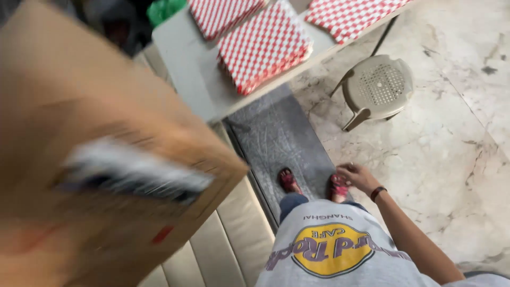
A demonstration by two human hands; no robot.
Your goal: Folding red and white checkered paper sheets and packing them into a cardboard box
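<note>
Cardboard box filled the left half of the head view, blurred and tilted, a pale label strip across its near face and a small red mark lower down; whether it was open, and what it held, could not be told. No hand showed on it, so the left hand was out of sight. Beneath it ran a cream padded bench. Beyond stood a grey table bearing three stacks of red-and-white checked paper sheets, with a green bag at its far edge. A dark mat lay on the marble floor, under the person's red sandals. A beige plastic stool stood well apart to the right. The right hand hung low beside the right sandal, its grip loose, fingers curled, holding nothing.
</note>
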